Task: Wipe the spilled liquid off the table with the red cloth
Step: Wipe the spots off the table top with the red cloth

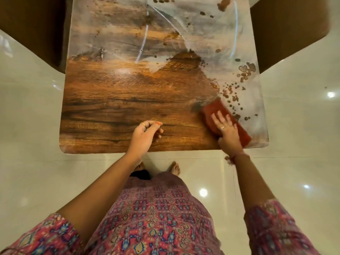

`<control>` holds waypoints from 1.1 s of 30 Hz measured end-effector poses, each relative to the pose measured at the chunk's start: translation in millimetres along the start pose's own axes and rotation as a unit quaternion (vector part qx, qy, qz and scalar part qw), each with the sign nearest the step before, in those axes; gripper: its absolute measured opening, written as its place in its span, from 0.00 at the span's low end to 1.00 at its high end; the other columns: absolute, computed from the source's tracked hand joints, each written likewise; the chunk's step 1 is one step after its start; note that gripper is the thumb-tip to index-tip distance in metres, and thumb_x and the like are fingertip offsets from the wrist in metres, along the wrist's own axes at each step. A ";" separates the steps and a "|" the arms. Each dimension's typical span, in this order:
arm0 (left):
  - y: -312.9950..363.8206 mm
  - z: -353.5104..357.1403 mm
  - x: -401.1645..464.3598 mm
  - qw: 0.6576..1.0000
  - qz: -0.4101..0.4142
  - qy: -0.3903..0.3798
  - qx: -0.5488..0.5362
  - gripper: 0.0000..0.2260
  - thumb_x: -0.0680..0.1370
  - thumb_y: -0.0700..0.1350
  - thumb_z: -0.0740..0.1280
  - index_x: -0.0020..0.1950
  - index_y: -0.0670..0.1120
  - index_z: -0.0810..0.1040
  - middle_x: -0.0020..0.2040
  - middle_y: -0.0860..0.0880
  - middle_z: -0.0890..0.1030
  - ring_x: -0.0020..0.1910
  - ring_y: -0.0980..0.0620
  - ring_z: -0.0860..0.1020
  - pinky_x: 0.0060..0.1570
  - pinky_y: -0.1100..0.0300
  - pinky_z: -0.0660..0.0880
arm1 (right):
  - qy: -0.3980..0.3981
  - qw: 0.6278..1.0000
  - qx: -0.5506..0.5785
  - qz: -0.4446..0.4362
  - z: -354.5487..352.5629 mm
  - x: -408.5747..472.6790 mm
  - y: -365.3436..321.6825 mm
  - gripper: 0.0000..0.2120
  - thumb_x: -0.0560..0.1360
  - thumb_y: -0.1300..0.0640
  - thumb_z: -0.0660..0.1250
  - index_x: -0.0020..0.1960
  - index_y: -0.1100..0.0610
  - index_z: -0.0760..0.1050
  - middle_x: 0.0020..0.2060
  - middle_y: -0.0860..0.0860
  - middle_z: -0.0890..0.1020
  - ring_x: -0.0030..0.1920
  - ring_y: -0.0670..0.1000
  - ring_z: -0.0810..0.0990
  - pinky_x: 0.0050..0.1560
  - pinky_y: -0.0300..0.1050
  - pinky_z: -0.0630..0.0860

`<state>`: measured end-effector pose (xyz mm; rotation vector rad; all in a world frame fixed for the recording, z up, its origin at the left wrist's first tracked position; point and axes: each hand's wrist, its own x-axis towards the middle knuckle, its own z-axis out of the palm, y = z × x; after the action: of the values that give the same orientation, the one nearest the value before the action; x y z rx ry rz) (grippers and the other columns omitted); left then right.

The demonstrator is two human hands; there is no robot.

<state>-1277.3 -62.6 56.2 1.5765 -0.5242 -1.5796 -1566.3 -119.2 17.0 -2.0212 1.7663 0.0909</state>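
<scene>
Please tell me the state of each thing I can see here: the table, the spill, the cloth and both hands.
table: near part wiped, far and right parts wet
spilled liquid: drops and film remaining
red cloth: flat on the table, pressed under the right hand
right hand: open, palm down on the cloth
left hand: loosely curled, holding nothing

I see glossy pale floor tiles (294, 144) all round, w/ ceiling-light glare spots. Brown upholstered seats — one far left (33, 30), one far right (287, 28). Pink patterned tunic (156, 218) fills btm of view; two bare feet (174, 168) on the tiles — left one partly hidden.
</scene>
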 end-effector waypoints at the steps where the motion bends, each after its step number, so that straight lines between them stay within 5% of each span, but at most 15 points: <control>1: -1.6 3.7 -1.3 1.000 -0.008 0.001 0.003 0.06 0.80 0.43 0.63 0.47 0.46 0.79 0.35 0.52 0.81 0.31 0.58 0.77 0.32 0.65 0.75 | 0.008 0.998 0.015 0.054 -9.9 10.7 7.1 0.45 0.66 0.75 0.57 0.77 0.46 0.52 0.77 0.46 0.50 0.77 0.55 0.44 0.74 0.65 0.45; 5: -16.9 21.3 -9.4 0.993 -0.107 -0.035 0.036 0.12 0.80 0.50 0.61 0.47 0.44 0.80 0.37 0.49 0.84 0.36 0.52 0.80 0.38 0.61 0.76 | 0.046 0.986 0.027 0.160 -5.0 34.4 -32.2 0.40 0.71 0.71 0.58 0.78 0.49 0.49 0.78 0.51 0.48 0.77 0.60 0.44 0.72 0.66 0.47; 8: -36.3 42.2 -17.6 0.960 -0.239 -0.099 0.109 0.28 0.78 0.65 0.53 0.49 0.44 0.81 0.42 0.47 0.85 0.42 0.49 0.83 0.47 0.56 0.75 | 0.035 0.999 0.005 -0.013 35.8 0.7 -70.7 0.41 0.71 0.71 0.58 0.78 0.48 0.49 0.78 0.49 0.48 0.77 0.59 0.45 0.72 0.64 0.48; 11: -57.7 66.2 -21.1 0.953 -0.288 -0.085 0.026 0.35 0.75 0.70 0.47 0.58 0.43 0.76 0.48 0.46 0.85 0.49 0.49 0.83 0.51 0.55 0.75 | -0.024 0.987 -0.016 -0.160 44.9 -39.5 -42.9 0.44 0.69 0.73 0.57 0.77 0.44 0.49 0.78 0.45 0.48 0.77 0.54 0.43 0.74 0.58 0.46; 13: -69.5 86.8 -20.1 0.957 -0.281 -0.031 -0.060 0.36 0.76 0.69 0.48 0.65 0.41 0.70 0.53 0.44 0.83 0.52 0.48 0.81 0.56 0.54 0.73 | -0.023 0.986 -0.028 -0.161 26.6 -45.4 8.7 0.45 0.68 0.74 0.56 0.77 0.42 0.49 0.77 0.43 0.49 0.77 0.52 0.44 0.74 0.58 0.46; 16: -84.6 117.0 -19.7 0.944 -0.249 0.031 -0.214 0.33 0.79 0.64 0.49 0.74 0.40 0.58 0.59 0.42 0.78 0.55 0.45 0.78 0.60 0.53 0.70 | -0.002 0.999 -0.015 -0.045 -11.3 -36.4 89.9 0.45 0.67 0.74 0.56 0.77 0.44 0.51 0.77 0.45 0.50 0.77 0.54 0.45 0.74 0.62 0.47; 21: -97.6 153.0 -12.5 0.894 -0.145 0.135 -0.402 0.31 0.79 0.62 0.53 0.73 0.43 0.61 0.70 0.41 0.69 0.67 0.44 0.70 0.66 0.50 0.67 | 0.027 0.995 0.004 0.098 -28.7 -14.4 107.7 0.40 0.71 0.71 0.58 0.78 0.50 0.48 0.78 0.51 0.48 0.77 0.61 0.44 0.73 0.65 0.48; 24: -101.2 164.4 -9.6 0.883 -0.112 0.159 -0.427 0.30 0.78 0.63 0.54 0.71 0.43 0.64 0.69 0.43 0.71 0.66 0.45 0.71 0.65 0.51 0.68 | 0.036 0.999 -0.007 0.017 2.6 -25.5 50.5 0.37 0.74 0.68 0.56 0.78 0.51 0.45 0.78 0.52 0.46 0.76 0.61 0.43 0.72 0.64 0.47; 28: -103.9 171.4 -8.8 0.894 -0.096 0.169 -0.404 0.28 0.79 0.63 0.50 0.67 0.44 0.70 0.60 0.45 0.77 0.54 0.49 0.78 0.49 0.56 0.76 | -0.011 0.984 -0.014 -0.179 36.0 -62.1 0.9 0.34 0.77 0.65 0.56 0.78 0.50 0.48 0.78 0.50 0.47 0.77 0.58 0.43 0.73 0.61 0.47; 31: -102.8 174.2 -7.2 0.897 -0.096 0.158 -0.401 0.30 0.80 0.63 0.49 0.66 0.42 0.72 0.59 0.44 0.78 0.55 0.47 0.77 0.51 0.54 0.75 | -0.062 0.954 -0.031 -0.290 30.4 -71.6 25.9 0.37 0.74 0.67 0.57 0.78 0.48 0.49 0.78 0.48 0.49 0.77 0.55 0.44 0.74 0.57 0.45; 33: -103.6 174.0 -4.1 0.885 -0.111 0.186 -0.412 0.29 0.79 0.63 0.52 0.67 0.41 0.70 0.63 0.42 0.76 0.56 0.46 0.77 0.52 0.51 0.75 | -0.074 0.954 -0.032 -0.287 14.9 -60.8 61.9 0.39 0.72 0.69 0.57 0.78 0.46 0.49 0.78 0.46 0.49 0.77 0.53 0.45 0.74 0.57 0.45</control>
<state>-1471.2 -44.3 0.3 1.2208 0.5110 -1.3280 -1632.5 -62.2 6.3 -2.4205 1.0434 0.1139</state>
